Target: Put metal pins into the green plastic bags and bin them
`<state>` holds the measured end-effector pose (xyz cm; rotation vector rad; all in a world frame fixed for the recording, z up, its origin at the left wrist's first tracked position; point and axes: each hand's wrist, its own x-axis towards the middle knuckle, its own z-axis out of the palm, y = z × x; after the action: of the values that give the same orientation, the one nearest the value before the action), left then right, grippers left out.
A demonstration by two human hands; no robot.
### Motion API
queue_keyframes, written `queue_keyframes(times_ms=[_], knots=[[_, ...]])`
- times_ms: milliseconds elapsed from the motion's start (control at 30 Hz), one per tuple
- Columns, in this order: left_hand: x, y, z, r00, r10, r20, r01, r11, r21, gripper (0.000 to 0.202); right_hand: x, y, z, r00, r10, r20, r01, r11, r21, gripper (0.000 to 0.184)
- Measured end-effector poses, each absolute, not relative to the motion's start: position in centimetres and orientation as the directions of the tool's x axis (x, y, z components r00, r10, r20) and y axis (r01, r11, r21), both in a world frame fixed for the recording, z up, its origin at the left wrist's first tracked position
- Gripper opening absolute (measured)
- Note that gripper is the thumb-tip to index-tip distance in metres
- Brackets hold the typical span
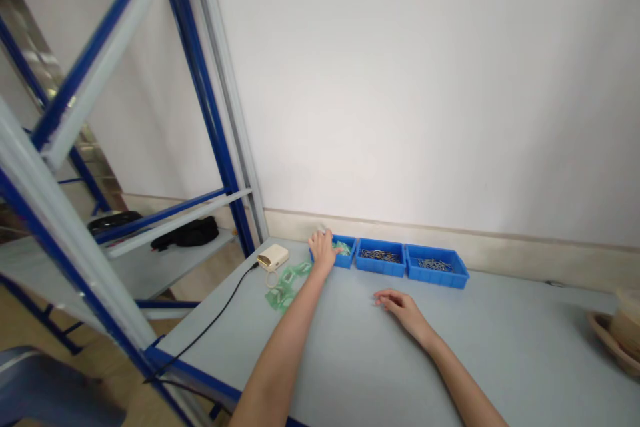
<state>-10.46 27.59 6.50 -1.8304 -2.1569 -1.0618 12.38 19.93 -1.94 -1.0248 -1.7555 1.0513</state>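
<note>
My left hand (pixel 323 248) reaches far across the grey table (pixel 500 360) and rests at the left blue bin (pixel 345 257), its fingers curled over the bin's edge among small green packets (pixel 343 248); whether it grips one is hidden. More green packets (pixel 285 287) lie on the table just left of that arm. My right hand (pixel 400 307) lies on the table in front of the middle blue bin (pixel 380 265), fingers loosely stretched, holding nothing. The middle bin and the right blue bin (pixel 437 273) hold several small metal parts.
A small cream device (pixel 273 257) with a black cable (pixel 210 327) sits at the table's left corner. A blue and grey shelving rack (pixel 100 167) stands to the left with dark items on a shelf. A wicker basket (pixel 617 340) is at the right edge. A white wall rises behind.
</note>
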Motion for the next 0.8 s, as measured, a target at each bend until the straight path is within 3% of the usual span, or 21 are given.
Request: queue_keyframes(times_ms=[133, 300, 400, 500, 700, 800], knots=[[-12.6, 24.4, 6.1, -0.273, 0.721, 0.637, 0.948, 0.089, 0.306, 0.027, 12.4, 19.7, -1.6, -0.323, 0.918, 0.231, 0.238, 0.315, -0.919, 0.04], [-16.1, 21.1, 2.3, -0.207, 0.87, 0.446, 0.976, 0.152, 0.157, 0.036, 12.3, 19.3, -1.2, -0.321, 0.921, 0.22, 0.3, 0.32, -0.899, 0.037], [-16.3, 20.4, 0.9, -0.187, 0.904, 0.386, 0.98, 0.144, 0.138, 0.036, 12.3, 19.1, -1.0, -0.321, 0.92, 0.224, 0.308, 0.325, -0.894, 0.038], [-15.6, 20.4, 1.0, -0.16, 0.932, 0.325, 0.98, 0.11, 0.167, 0.034, 12.4, 18.9, -0.9, -0.324, 0.917, 0.233, 0.292, 0.331, -0.898, 0.039], [-14.7, 21.3, 1.5, -0.147, 0.951, 0.273, 0.948, 0.057, 0.313, 0.055, 12.6, 19.0, -1.2, -0.332, 0.91, 0.25, 0.258, 0.343, -0.903, 0.036], [-14.8, 21.8, 1.2, -0.1, 0.975, 0.201, 0.875, -0.01, 0.483, 0.062, 12.8, 19.0, -1.2, -0.339, 0.903, 0.262, 0.241, 0.353, -0.904, 0.035]])
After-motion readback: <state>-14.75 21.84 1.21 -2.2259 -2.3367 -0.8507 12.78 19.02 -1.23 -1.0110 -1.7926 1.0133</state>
